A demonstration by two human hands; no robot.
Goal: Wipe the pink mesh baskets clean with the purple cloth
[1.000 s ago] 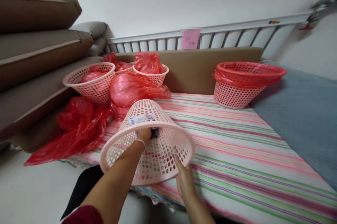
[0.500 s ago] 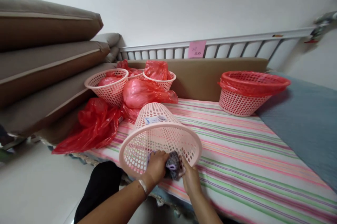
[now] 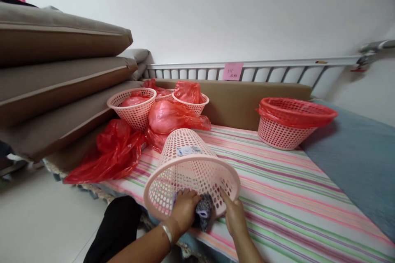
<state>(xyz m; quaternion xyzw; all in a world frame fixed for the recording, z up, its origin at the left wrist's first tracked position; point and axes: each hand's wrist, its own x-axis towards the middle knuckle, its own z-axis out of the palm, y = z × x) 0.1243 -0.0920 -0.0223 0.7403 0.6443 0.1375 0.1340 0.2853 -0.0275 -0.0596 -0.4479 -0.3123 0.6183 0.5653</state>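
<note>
A pink perforated basket lies on its side on the striped sheet, its mouth toward me. My left hand, with a bracelet at the wrist, is inside the lower rim, its fingers closed on a dark grey cloth with purple edging. Part of that cloth is hidden under the hand. At the right side of the mouth, my right hand grips the basket's rim, thumb on the inner wall. A white and blue label is on the basket's upper side.
Behind on the left stand pink baskets with red bags, beside a filled red bag and a crumpled red bag. Grey cushions are stacked at the left. A red-lined basket stands at the right. A radiator runs behind.
My right hand has moved slightly up and right along the rim. My left hand still holds the cloth. The view has shifted, so the scene sits a little lower.
</note>
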